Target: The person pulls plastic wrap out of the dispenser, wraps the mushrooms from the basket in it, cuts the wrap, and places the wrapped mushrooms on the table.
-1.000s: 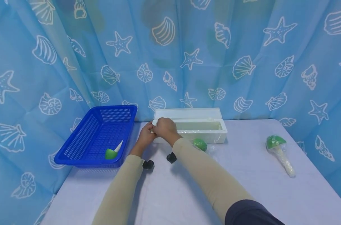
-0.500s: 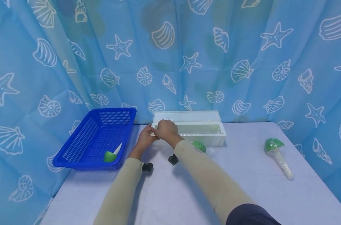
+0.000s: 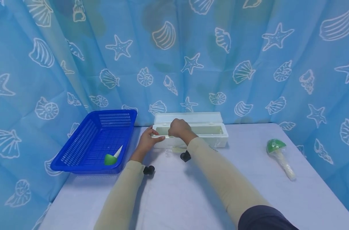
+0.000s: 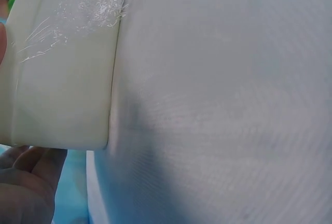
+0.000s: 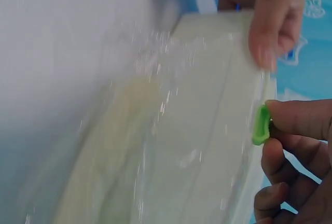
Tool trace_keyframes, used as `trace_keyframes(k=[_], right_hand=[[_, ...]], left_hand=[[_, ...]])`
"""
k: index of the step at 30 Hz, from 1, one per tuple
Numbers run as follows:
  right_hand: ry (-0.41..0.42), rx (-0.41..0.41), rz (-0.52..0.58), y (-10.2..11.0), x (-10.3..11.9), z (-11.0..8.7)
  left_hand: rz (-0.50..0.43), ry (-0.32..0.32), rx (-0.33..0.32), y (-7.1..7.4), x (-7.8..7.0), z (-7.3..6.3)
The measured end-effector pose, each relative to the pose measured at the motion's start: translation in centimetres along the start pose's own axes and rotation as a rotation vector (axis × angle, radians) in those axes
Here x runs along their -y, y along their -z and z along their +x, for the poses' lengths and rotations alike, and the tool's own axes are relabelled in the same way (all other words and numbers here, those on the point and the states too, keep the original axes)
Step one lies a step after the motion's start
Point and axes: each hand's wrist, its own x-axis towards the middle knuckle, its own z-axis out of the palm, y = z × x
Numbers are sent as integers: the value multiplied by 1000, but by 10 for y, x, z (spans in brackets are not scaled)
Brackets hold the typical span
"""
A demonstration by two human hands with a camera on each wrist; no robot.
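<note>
A long white cling film dispenser (image 3: 197, 140) stands at the back middle of the table, its lid (image 3: 189, 118) raised. My left hand (image 3: 145, 140) grips its left end, thumb along the front rim. My right hand (image 3: 178, 128) is over the front rim, right of the left hand. In the right wrist view its thumb and fingers pinch a small green slider (image 5: 261, 125) at the box edge. Clear film (image 5: 155, 63) hangs down the box front over a pale stem-like piece (image 5: 104, 151) on the table. In the head view my right forearm hides part of that piece.
At left stands a blue perforated basket (image 3: 91, 170), holding a green piece (image 3: 110, 159) with a white pointed part. A mushroom-shaped thing (image 3: 279, 153) with green head and white stem lies film-wrapped at right. A shell-patterned blue curtain (image 3: 163, 80) hangs behind.
My right hand has moved right along the box's front rim, away from the left hand. The green round end by my right forearm is now hidden. My left thumb now stretches along the rim.
</note>
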Motion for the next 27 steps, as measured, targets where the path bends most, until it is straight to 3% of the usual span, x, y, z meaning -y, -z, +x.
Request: trace_keyframes(k=[12, 19, 27], right_hand=[[9, 98, -46, 24, -55, -13], [-42, 135, -72, 39, -84, -20], [-44, 159, -95, 65, -140, -36]], left_hand=[[20, 29, 22, 6, 3, -3], [20, 44, 47, 1, 1, 0], [29, 59, 50, -1, -4, -2]])
